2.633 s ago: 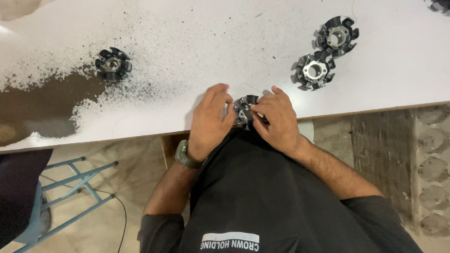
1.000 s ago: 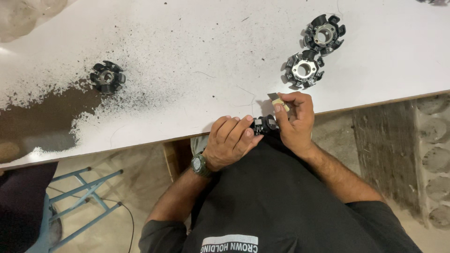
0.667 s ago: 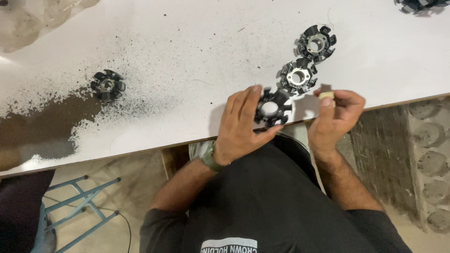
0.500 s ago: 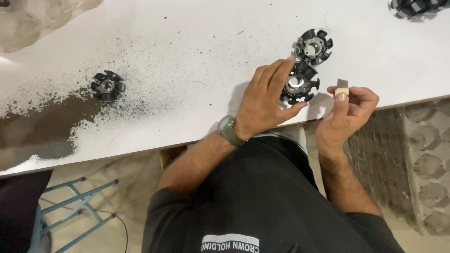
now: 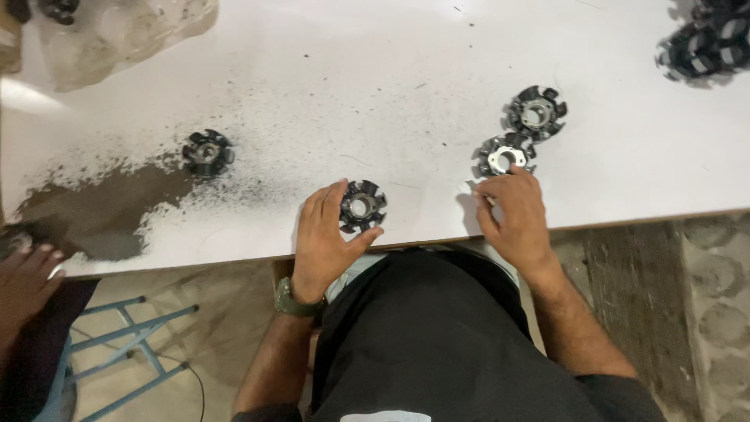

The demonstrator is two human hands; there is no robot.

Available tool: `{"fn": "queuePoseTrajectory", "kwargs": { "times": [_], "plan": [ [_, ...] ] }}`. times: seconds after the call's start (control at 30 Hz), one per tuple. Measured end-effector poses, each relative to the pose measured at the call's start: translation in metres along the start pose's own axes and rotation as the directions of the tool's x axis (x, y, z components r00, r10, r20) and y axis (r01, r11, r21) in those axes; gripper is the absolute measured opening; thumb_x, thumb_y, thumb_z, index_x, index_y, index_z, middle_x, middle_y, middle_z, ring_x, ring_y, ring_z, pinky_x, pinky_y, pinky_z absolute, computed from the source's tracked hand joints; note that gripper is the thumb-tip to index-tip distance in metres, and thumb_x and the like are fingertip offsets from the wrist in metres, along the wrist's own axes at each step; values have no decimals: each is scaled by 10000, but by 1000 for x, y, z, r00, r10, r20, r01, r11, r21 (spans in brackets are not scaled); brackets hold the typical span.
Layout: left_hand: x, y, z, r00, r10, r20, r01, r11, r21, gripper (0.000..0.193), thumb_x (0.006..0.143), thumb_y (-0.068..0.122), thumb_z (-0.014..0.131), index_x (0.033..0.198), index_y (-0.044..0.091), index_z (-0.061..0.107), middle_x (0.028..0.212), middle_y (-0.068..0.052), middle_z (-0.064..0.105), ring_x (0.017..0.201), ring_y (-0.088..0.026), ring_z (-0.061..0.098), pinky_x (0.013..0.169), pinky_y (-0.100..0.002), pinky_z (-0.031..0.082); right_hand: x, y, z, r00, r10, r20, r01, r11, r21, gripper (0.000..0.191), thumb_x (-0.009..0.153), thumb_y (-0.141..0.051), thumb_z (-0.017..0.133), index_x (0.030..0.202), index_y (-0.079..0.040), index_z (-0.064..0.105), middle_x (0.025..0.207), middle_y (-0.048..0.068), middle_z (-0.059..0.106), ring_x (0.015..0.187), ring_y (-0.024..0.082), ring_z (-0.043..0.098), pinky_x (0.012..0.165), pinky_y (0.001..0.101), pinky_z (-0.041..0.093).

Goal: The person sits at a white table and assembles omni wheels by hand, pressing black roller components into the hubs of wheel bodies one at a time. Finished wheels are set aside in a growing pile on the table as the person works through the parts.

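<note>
My left hand (image 5: 328, 238) grips a round black toothed metal part (image 5: 361, 206) that lies flat on the white table (image 5: 375, 86), close to its front edge. Thumb and fingers wrap the part's left and lower sides. My right hand (image 5: 512, 212) lies palm down on the table's front edge, fingers together, fingertips just below a second toothed part with a bright hub (image 5: 504, 155). Whether anything is under that hand is hidden. A third toothed part (image 5: 535, 112) sits just behind the second.
Another toothed part (image 5: 207, 151) lies at the left by a dark powder patch (image 5: 101, 212). More such parts are piled at the far right corner (image 5: 703, 47). A clear plastic bag (image 5: 117, 31) sits at the back left. Another person's hand (image 5: 23, 273) and a blue stool frame (image 5: 133, 344) are at the left.
My left hand carried its part up beside the two at the right, then back left to the table's front edge. My right hand, which held up a small pale block, came down onto the table.
</note>
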State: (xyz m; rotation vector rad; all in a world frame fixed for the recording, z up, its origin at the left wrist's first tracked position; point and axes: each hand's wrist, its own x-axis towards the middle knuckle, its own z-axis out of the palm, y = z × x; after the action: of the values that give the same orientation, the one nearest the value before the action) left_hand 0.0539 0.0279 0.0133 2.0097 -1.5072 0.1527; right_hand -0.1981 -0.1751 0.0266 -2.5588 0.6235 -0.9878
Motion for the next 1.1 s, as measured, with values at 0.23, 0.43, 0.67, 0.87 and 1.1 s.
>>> {"fn": "queuePoseTrajectory", "kwargs": {
  "times": [0.23,0.43,0.67,0.87,1.1],
  "plan": [
    [27,-135,-62,890,-43,-454,200,931,306,927,930,630,770,1485,-53,478,1460,-283,538,1376,-427,538,1152,-539,479,13,35,-13,997,72,-20,-72,997,-15,176,1013,35,692,1163,-26,621,1021,134,637,980,327,624,1261,512,428],
    [52,-168,-56,966,-246,-80,258,934,248,911,895,497,835,1525,-36,450,1466,-297,543,1374,-432,460,1118,-556,464,14,-17,3,988,-141,65,115,945,307,310,876,37,692,1127,-102,575,1022,84,691,1162,280,695,1252,610,359],
    [68,-44,-40,899,-388,205,323,901,288,1074,854,644,806,1449,-137,371,1382,-377,510,1262,-488,524,1013,-569,432,36,-82,74,869,-429,245,321,868,379,271,859,-8,743,1085,-75,611,1111,136,661,1201,309,618,1165,536,417],
    [48,7,-71,851,-332,408,142,892,430,1229,661,636,852,1561,63,240,1572,-322,329,1424,-477,360,1085,-618,363,36,-27,42,937,-280,211,230,945,233,231,876,-30,754,1068,-46,626,1124,141,662,1197,305,631,1179,563,416],
    [47,30,-17,901,11,433,20,997,-68,1134,760,430,874,1629,63,246,1494,-199,463,1367,-363,475,1147,-529,396,40,25,-6,992,-49,116,41,997,69,185,945,21,712,1095,-33,619,1115,153,664,1202,328,648,1208,540,446]
  ]
}}
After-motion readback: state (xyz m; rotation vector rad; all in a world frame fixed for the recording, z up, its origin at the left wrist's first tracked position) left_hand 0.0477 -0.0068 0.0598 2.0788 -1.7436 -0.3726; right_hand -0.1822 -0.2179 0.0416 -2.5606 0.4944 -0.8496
